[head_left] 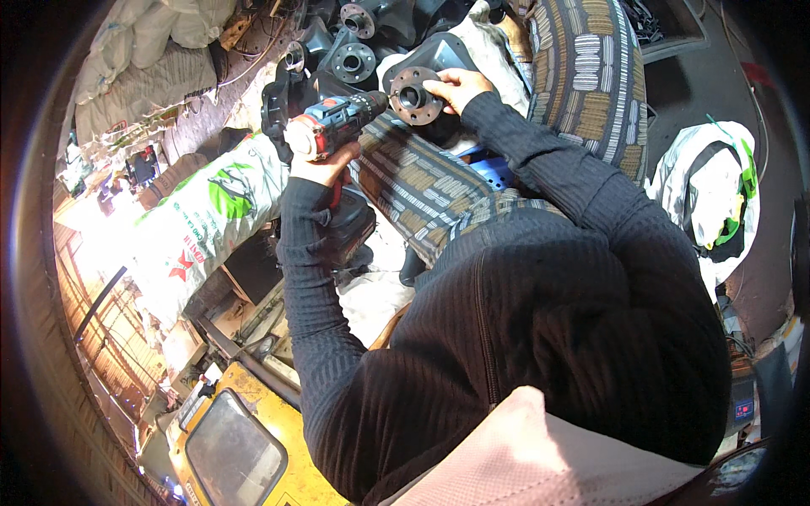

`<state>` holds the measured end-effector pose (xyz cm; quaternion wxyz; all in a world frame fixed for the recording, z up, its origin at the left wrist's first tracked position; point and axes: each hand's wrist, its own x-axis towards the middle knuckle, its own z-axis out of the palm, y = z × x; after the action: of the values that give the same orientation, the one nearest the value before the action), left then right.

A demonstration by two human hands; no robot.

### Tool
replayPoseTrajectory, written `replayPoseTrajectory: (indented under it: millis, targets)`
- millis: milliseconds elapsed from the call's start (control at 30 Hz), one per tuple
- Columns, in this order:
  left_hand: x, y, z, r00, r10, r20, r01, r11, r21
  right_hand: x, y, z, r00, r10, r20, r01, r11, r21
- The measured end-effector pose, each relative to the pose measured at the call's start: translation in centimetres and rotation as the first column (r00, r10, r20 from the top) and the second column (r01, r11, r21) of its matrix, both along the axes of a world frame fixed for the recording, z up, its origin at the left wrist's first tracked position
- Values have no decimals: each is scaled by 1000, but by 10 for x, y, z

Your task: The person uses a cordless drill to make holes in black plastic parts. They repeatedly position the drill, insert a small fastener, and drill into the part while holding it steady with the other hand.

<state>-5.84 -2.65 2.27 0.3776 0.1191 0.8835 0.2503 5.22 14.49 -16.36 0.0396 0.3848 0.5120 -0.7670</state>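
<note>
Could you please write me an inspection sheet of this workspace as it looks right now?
Surface: a striped woven cloth covers the spot where the work is done.
Job's things: a cordless drill points at a round metal flange with bolt holes.
Clutter: more black flanged parts piled behind; a printed white sack at the left; white sacks at the top left.
Grippers: left hand grips the drill's handle; right hand steadies the flange.
Cables: nothing seen clearly.
Surroundings: a yellow machine below; a white and green bag at the right.
</note>
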Motion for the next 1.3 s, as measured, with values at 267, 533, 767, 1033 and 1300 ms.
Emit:
replayPoseTrajectory:
  millis: [267,533,767,1033,1300]
  targets:
    - [-30,-10,-32,840,-461,-287,460,885,-75,8,-3,-16,1000,-21,-24,28,935,353]
    - [-34,-4,-34,698,-678,-230,630,734,-254,8,-5,-20,992,24,124,-75,901,428]
    - [-44,-14,-61,860,-509,-31,500,855,-136,6,-5,-16,997,-13,79,-18,926,378]
    - [-42,-18,-60,506,-820,-267,696,571,-434,6,-5,-32,995,48,88,-75,941,329]
    - [32,-13,-21,632,-683,-366,575,730,-369,1,-4,-9,999,1,36,-22,802,597]
